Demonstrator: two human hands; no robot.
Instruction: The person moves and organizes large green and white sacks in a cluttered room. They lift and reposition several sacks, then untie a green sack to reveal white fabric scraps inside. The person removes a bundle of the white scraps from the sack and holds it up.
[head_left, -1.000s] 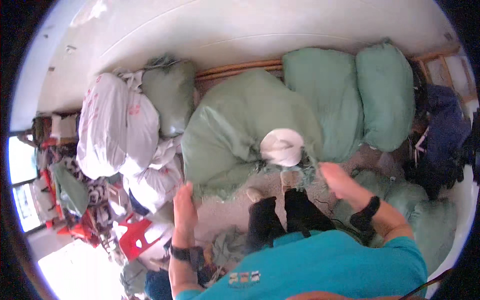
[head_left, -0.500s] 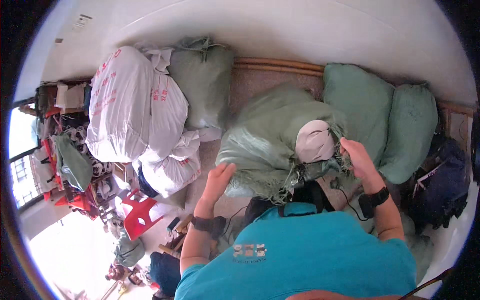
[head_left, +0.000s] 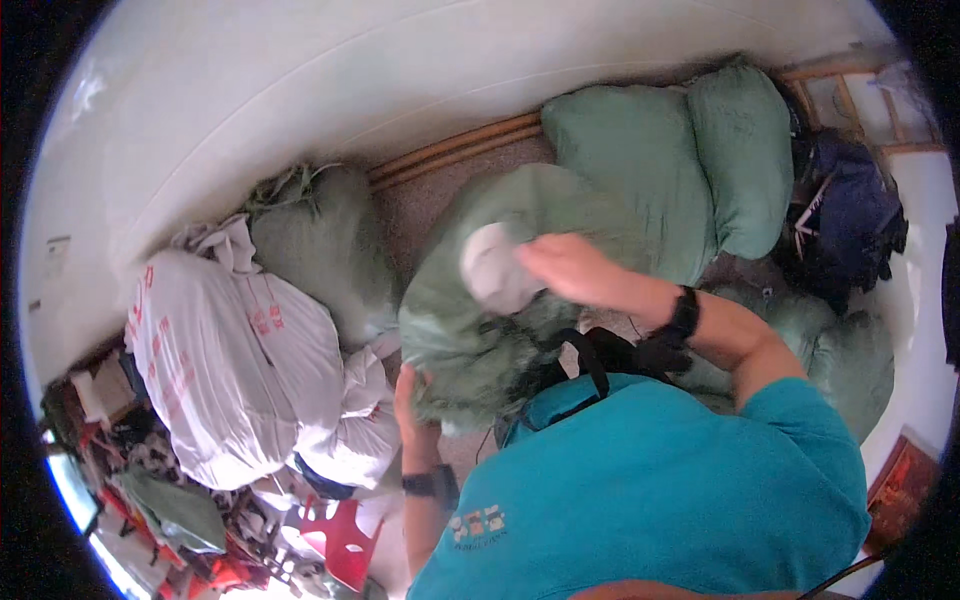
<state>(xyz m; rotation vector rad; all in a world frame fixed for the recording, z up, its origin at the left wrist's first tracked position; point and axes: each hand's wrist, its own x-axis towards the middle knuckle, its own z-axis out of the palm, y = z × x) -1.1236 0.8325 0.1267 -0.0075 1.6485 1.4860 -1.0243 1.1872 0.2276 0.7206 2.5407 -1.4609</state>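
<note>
A large green woven sack (head_left: 545,205) stands in front of me, part of it smeared by motion. Its frayed rim hangs near my body. At its opening shows a pale, rounded, creased thing (head_left: 492,280) whose kind I cannot make out. My left hand (head_left: 413,400) is closed on the near left edge of the green sack. Over the pale thing's right side lies my right hand (head_left: 568,268), blurred, so its finger position and any hold are unclear. Both wrists carry dark bands.
White bulging sacks (head_left: 225,370) and a tied green sack (head_left: 325,250) stand on the left. Two full green sacks (head_left: 640,165) lean by the wall on the right, beside a dark blue bag (head_left: 845,220). A red plastic stool (head_left: 345,540) is at lower left.
My view has turned right and tilted. My right hand has come from the sack's right rim leftward over the pale thing. My left hand remains at the sack's left edge.
</note>
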